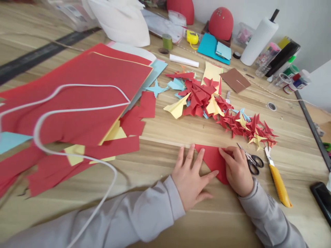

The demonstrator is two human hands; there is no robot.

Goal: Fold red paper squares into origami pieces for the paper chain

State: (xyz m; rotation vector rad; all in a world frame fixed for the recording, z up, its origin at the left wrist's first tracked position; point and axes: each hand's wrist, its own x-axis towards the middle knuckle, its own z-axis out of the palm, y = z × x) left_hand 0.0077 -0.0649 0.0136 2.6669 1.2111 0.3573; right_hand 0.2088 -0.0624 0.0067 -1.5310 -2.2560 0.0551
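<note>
A piece of red paper (213, 156) with a slanted lower left edge lies on the wooden table between my hands. My left hand (192, 175) rests on its left part, palm down with the fingers spread. My right hand (238, 168) has its fingers curled at the paper's right edge, the thumb and index finger pinching its upper right side. Black-handled scissors (252, 160) lie just right of my right hand. Beyond them is a yellow-handled cutter (278, 179). Behind my hands spreads a heap of folded red, yellow and blue paper stars (201, 96).
Large red sheets (85, 75) cover the left side, with a white cable (77, 109) looping over them. Red paper offcuts (103, 148) lie in front. At the back stand a yellow tape measure (192, 37), a white bottle (258, 43) and several paint jars (297, 81). A black phone-like object (322, 199) lies far right.
</note>
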